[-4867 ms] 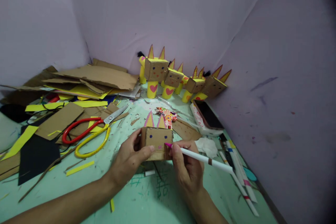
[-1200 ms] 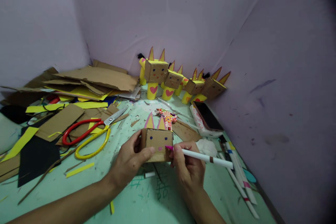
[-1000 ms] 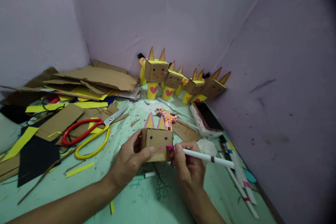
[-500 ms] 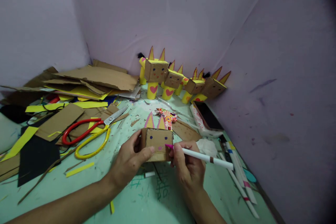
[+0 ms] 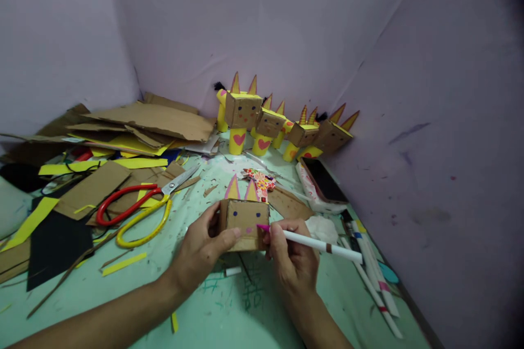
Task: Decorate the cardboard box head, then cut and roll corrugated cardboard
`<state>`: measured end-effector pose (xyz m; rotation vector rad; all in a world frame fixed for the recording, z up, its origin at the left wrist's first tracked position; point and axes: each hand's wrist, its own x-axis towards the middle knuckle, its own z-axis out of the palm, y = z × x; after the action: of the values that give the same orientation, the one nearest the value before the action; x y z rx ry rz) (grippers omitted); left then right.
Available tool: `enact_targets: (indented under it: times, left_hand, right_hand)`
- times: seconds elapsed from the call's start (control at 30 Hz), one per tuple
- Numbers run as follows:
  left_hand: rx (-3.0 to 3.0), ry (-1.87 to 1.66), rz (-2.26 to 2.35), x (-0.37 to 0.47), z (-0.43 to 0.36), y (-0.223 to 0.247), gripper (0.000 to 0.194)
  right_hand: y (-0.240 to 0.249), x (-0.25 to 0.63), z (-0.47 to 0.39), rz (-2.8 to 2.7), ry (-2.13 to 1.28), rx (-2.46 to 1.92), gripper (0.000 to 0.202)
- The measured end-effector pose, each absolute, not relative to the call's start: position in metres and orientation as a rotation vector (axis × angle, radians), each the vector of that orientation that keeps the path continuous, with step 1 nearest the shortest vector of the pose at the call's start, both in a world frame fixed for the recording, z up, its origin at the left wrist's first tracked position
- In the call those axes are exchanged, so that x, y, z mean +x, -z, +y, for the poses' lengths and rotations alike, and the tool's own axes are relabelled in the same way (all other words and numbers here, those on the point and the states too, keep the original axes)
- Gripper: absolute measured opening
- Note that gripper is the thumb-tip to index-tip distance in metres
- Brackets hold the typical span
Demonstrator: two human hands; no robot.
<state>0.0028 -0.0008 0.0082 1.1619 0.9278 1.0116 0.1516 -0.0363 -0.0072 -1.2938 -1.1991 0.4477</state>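
My left hand grips the left side of a small cardboard box head, thumb across its lower front. Two pointed ears with pink edges rise from its top, and its front bears two dark dots and a pink spot. Pinched in my right hand is a white marker with a magenta tip, which lies at the right part of the box's front; whether it touches is hard to make out. Some right-hand fingers rest at the box's lower right edge. Just below the box lies a small white cap.
Scissors lie on the left among cardboard scraps and yellow strips. Behind stand several finished-looking cardboard figures. A phone rests on a white container at the right, near several markers. Walls rise behind and at the right.
Almost nothing differs. Both hands, the box head and the marker keep their places; the whole view shifts very slightly.
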Motion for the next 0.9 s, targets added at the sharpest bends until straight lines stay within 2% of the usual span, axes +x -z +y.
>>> enact_targets:
  times: [0.9]
  left_hand:
    - [1.172, -1.013, 0.946, 0.0043, 0.0011, -0.0072, 0.054]
  right_hand:
    - [0.0071, 0.1503, -0.0353, -1.224, -0.362, -1.319, 0.024]
